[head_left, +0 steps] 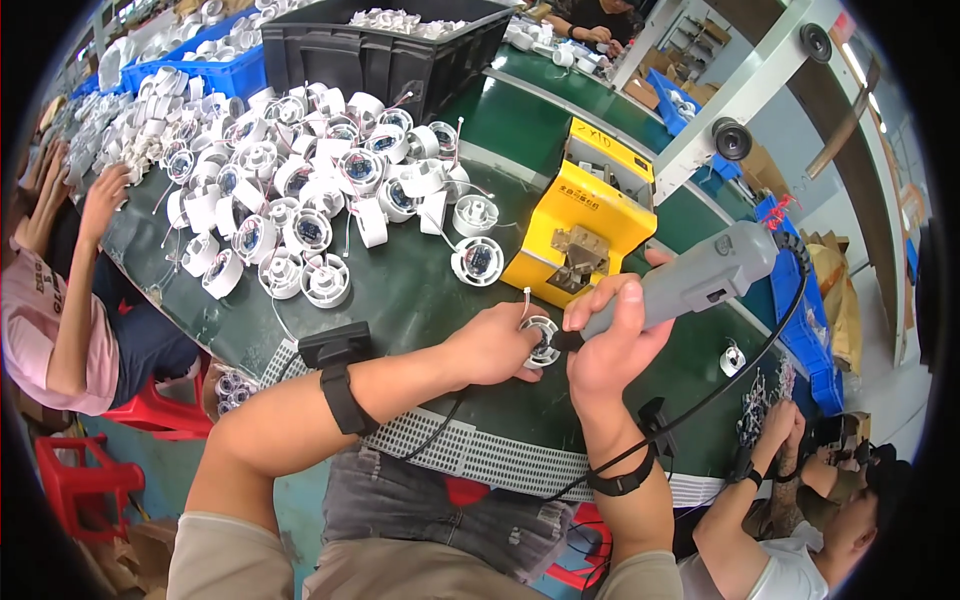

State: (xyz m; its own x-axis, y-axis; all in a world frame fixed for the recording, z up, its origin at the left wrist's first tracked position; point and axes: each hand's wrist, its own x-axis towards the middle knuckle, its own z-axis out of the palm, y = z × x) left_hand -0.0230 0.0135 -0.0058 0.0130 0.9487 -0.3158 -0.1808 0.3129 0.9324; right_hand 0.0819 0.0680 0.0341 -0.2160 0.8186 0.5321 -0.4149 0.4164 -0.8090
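My left hand (490, 345) grips a small round white housing (541, 328) on the green table, its fingers around the rim. A thin wire with a white plug stands up from it. In my right hand (612, 350) is a grey electric screwdriver (708, 272), held aslant with its dark nose at the housing. Whether the tip touches a screw is hidden. Just beyond both hands stands a yellow screw feeder (535, 250) with a metal front piece. Left of it lies a large pile of white round housings (310, 232), several showing blue circuit boards.
A black crate (385, 62) and a blue bin (215, 55) stand behind the pile. The screwdriver's black cable (765, 345) loops down across my right forearm. A lone small part (732, 359) sits to the right. Other people's hands (105, 195) work at the left, right and far side.
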